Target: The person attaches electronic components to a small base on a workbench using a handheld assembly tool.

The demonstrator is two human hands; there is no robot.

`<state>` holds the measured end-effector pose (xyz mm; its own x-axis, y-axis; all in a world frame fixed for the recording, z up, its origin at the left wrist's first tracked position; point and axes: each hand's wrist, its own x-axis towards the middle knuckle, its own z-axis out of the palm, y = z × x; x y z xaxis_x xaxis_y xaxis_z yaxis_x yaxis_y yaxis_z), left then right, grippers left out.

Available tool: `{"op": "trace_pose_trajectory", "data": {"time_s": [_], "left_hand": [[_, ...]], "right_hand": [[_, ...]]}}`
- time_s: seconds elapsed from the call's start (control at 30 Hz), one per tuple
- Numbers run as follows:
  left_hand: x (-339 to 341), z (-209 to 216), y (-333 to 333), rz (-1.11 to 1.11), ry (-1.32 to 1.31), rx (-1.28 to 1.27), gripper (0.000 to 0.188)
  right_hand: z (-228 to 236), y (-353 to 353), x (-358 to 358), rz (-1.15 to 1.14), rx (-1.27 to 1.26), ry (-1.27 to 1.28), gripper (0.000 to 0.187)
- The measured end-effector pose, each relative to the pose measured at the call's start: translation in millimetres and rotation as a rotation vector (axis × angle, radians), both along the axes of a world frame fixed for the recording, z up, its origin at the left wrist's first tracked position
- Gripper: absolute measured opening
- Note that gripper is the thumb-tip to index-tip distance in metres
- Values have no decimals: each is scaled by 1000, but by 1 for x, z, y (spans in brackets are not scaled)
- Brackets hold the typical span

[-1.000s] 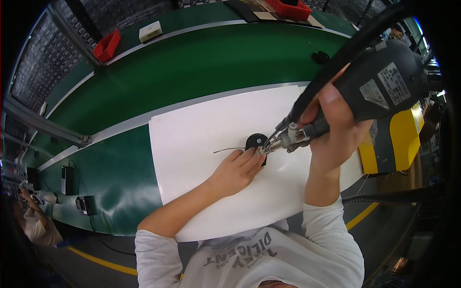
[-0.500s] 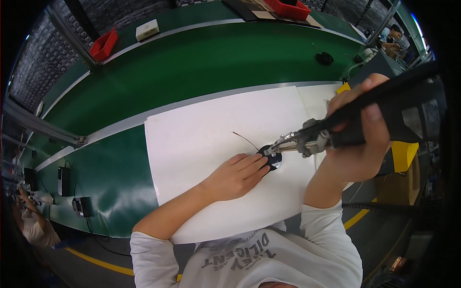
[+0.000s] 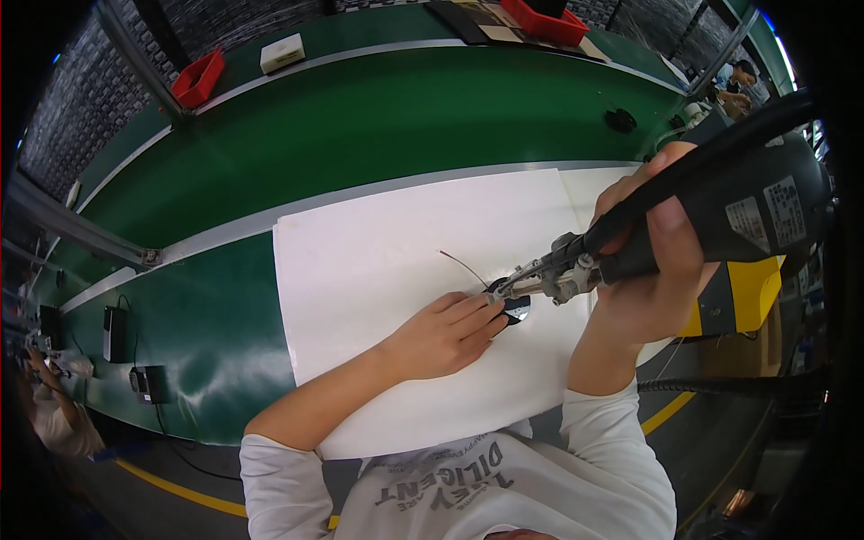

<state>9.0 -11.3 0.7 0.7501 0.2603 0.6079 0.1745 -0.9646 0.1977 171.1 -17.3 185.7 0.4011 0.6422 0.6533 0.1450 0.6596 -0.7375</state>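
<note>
A small round black part (image 3: 516, 311) with a shiny face lies on a white sheet (image 3: 360, 270), and a thin wire (image 3: 463, 265) curves out from it toward the far left. My left hand (image 3: 441, 337) rests on the sheet, its fingers together and pressed on the part's left side, covering some of it. In my right hand (image 3: 661, 261) is a bulky black tool (image 3: 756, 202) like a wire-feed soldering gun, gripped from behind and below. Its metal tip assembly (image 3: 549, 274) slants down to the part, right beside my left fingertips. Exact contact at the tip is too small to make out.
The green bench (image 3: 207, 333) has a raised rail behind the sheet. A black coiled item (image 3: 620, 120) lies far right. Black adapters (image 3: 115, 333) with cords sit at left. Red bins (image 3: 198, 79) stand on the far ledge. A yellow-and-grey unit (image 3: 754, 292) is at right. Other people work nearby.
My right hand has shifted slightly left, and the tool's rear body has swung so its labels face up more. The left hand and the round part stay nearly in place.
</note>
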Motion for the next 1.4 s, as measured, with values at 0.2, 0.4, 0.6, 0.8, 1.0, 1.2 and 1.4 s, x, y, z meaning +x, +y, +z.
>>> {"op": "trace_pose_trajectory", "data": {"time_s": [0.2, 0.4, 0.6, 0.8, 1.0, 1.2, 1.4], "left_hand": [[0, 1, 0, 1, 17, 9, 40], [1, -1, -2, -6, 38, -13, 41], [-7, -2, 2, 1, 39, -4, 43], [-17, 14, 27, 610, 74, -140, 69], [-29, 2, 29, 535, 105, -255, 69], [-29, -2, 30, 544, 136, -269, 62], [-28, -4, 31, 542, 141, -271, 60]], "right_hand": [[1, 0, -1, 6, -6, 1, 39], [-5, 0, -2, 70, -74, 56, 37], [-11, 8, -4, 154, 172, 68, 23], [5, -16, 52, 209, 306, 42, 33], [18, -15, 20, -134, 117, 36, 31], [15, -3, 21, -13, 67, 29, 39], [14, 0, 20, -122, 133, -23, 53]]}}
